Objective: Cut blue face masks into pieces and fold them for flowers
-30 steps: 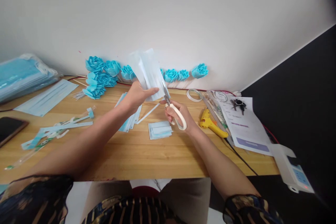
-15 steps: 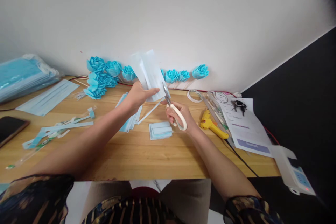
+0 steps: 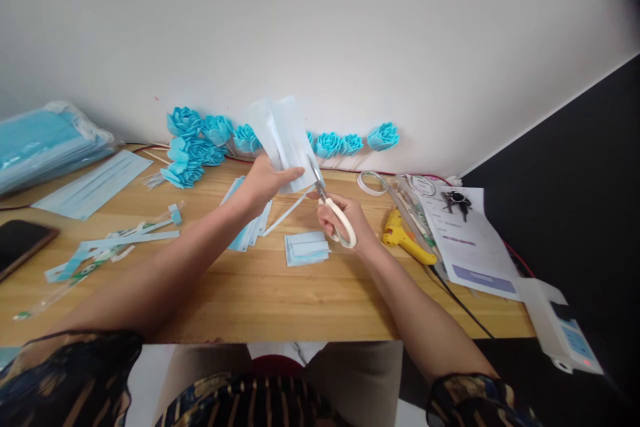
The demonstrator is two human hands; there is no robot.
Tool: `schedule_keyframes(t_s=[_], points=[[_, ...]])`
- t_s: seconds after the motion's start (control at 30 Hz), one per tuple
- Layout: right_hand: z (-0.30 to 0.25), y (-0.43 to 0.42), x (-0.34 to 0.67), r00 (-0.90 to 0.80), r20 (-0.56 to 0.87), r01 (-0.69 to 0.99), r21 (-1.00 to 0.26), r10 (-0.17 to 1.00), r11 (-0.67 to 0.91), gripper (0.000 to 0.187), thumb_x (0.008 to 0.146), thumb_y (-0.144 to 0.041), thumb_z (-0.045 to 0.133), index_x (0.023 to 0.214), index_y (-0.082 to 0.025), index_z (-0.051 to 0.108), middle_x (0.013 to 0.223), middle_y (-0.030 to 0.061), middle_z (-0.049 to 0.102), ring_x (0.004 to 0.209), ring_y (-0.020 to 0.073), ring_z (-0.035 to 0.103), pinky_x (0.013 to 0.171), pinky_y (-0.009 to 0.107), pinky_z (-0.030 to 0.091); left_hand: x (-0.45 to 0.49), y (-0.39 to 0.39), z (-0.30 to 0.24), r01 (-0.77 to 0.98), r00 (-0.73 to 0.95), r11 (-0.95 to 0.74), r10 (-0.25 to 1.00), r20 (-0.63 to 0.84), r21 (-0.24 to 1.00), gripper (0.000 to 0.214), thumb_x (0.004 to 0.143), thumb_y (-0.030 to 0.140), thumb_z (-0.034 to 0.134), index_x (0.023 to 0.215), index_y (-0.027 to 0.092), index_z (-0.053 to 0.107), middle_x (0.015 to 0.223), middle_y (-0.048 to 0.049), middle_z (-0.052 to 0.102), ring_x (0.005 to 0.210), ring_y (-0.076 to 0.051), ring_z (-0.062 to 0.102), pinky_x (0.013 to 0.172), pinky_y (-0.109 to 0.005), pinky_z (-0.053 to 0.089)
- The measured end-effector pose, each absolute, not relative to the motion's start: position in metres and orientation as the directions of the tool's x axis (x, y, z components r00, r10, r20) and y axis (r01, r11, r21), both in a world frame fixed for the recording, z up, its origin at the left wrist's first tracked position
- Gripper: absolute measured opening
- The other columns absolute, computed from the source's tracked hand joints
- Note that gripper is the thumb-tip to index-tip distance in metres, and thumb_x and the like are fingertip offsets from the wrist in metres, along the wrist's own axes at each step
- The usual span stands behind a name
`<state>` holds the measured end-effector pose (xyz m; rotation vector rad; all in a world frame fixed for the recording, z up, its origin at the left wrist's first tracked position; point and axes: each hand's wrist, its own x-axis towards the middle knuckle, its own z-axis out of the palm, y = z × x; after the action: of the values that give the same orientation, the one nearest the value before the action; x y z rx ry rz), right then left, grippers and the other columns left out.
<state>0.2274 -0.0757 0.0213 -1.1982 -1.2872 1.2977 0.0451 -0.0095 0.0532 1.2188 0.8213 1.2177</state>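
Note:
My left hand (image 3: 263,181) pinches the lower end of a pale blue face mask (image 3: 283,137) and holds it upright above the wooden table (image 3: 280,293). My right hand (image 3: 343,213) is closed in the white handles of a pair of scissors (image 3: 330,203). The blades point up and meet the mask's right edge. A thin cut strip (image 3: 287,211) hangs from the mask toward the table. A small stack of cut mask pieces (image 3: 306,248) lies just below my right hand, and more pieces (image 3: 246,230) lie under my left wrist.
Blue fabric roses (image 3: 193,147) line the wall. A bag of masks (image 3: 47,143), a flat mask (image 3: 93,183) and a phone (image 3: 23,243) sit left. Scraps (image 3: 100,250) lie nearby. Tape roll (image 3: 371,181), yellow glue gun (image 3: 405,237), papers (image 3: 470,240) with keys (image 3: 454,200) sit right.
Almost nothing has moved. Both hands keep their hold, and the cut strip at the mask's right edge hangs slightly further down.

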Motion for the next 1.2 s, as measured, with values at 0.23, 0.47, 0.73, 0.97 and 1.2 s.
schedule_keyframes(t_s=[0.23,0.47,0.73,0.97,1.2], points=[[0.0192,-0.0742,0.227,-0.089,-0.046,0.032,-0.999,0.995,-0.043,0.042,0.068,-0.041,0.084,0.1,-0.015,0.075,0.053,-0.0077,0.053,0.04,0.0049,0.04,0.038,0.02,0.028,0.0449,-0.0085,0.0518,-0.234,0.207,-0.107,0.966,0.157,0.966,0.046,0.07,0.039,0.086,0.105,0.011,0.074,0.108,-0.0144,0.077,0.108,-0.034,0.071,0.096,-0.046,0.055],[0.0178,-0.0744,0.2276,-0.102,-0.033,0.071,-0.997,0.994,-0.026,0.047,0.069,-0.042,0.083,0.106,-0.015,0.075,0.054,-0.0077,0.054,0.04,0.0052,0.04,0.04,0.021,0.029,0.045,-0.0036,0.0461,-0.202,0.156,-0.093,0.98,0.126,0.975,0.055,0.062,0.042,0.091,0.103,0.01,0.073,0.107,-0.015,0.077,0.103,-0.033,0.071,0.091,-0.046,0.057],[0.0206,-0.0739,0.2281,-0.135,-0.038,0.075,-0.997,0.99,-0.028,0.051,0.069,-0.046,0.082,0.11,-0.015,0.073,0.057,-0.0071,0.056,0.043,0.0061,0.043,0.043,0.022,0.033,0.0447,-0.0036,0.047,-0.206,0.144,-0.074,0.984,0.105,0.976,0.054,0.061,0.039,0.09,0.104,0.01,0.074,0.107,-0.0142,0.077,0.101,-0.033,0.071,0.091,-0.046,0.057],[0.0233,-0.0754,0.2293,-0.207,0.02,0.1,-0.994,0.978,0.042,0.053,0.074,-0.056,0.078,0.108,-0.016,0.068,0.065,-0.0046,0.057,0.051,0.008,0.047,0.048,0.024,0.037,0.046,-0.0063,0.0464,-0.203,0.2,-0.069,0.974,0.11,0.977,0.05,0.062,0.038,0.088,0.1,0.009,0.074,0.1,-0.0136,0.077,0.094,-0.031,0.071,0.085,-0.043,0.057],[0.0237,-0.0747,0.2275,-0.168,0.023,0.124,-0.991,0.985,0.044,0.05,0.07,-0.063,0.078,0.083,-0.019,0.059,0.063,-0.0042,0.056,0.049,0.0083,0.047,0.047,0.024,0.037,0.05,-0.0125,0.0462,-0.124,0.234,-0.037,0.97,0.065,0.992,0.045,0.063,0.037,0.087,0.098,0.01,0.074,0.096,-0.0119,0.076,0.089,-0.029,0.07,0.074,-0.038,0.057]])
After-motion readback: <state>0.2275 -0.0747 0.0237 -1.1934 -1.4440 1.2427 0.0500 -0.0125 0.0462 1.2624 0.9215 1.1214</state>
